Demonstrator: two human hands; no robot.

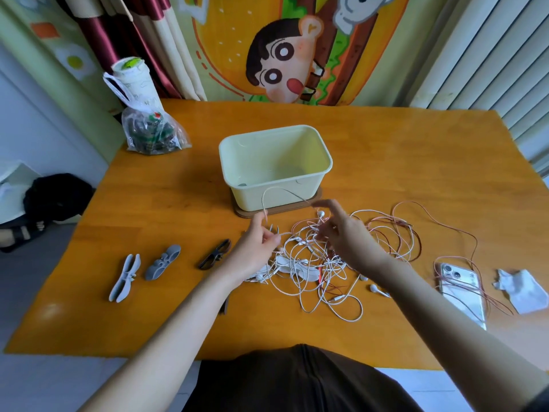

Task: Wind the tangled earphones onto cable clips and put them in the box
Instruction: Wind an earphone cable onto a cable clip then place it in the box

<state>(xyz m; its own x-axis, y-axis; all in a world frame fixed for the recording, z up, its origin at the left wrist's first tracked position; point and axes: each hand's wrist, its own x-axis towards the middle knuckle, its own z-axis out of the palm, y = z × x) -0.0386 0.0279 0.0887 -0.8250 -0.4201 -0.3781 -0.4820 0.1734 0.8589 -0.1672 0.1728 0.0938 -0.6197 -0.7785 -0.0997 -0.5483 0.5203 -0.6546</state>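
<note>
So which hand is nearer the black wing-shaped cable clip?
Left. The left hand is just beside the black wing-shaped cable clip; the right hand is farther, over the white earphones.

Table [386,162]: orange wood grain.
Box [274,173]: pale yellow, on brown base [279,209].
Earphones [309,263]: white; one cable [463,233] pink.
Clips: two grey [124,278] [162,261], one black [214,254].
Curtain [98,34]: maroon and cream.

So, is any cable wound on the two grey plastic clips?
No, the pale grey plastic clip and darker grey clip lie bare, apart from the tangled white earphones.
</note>
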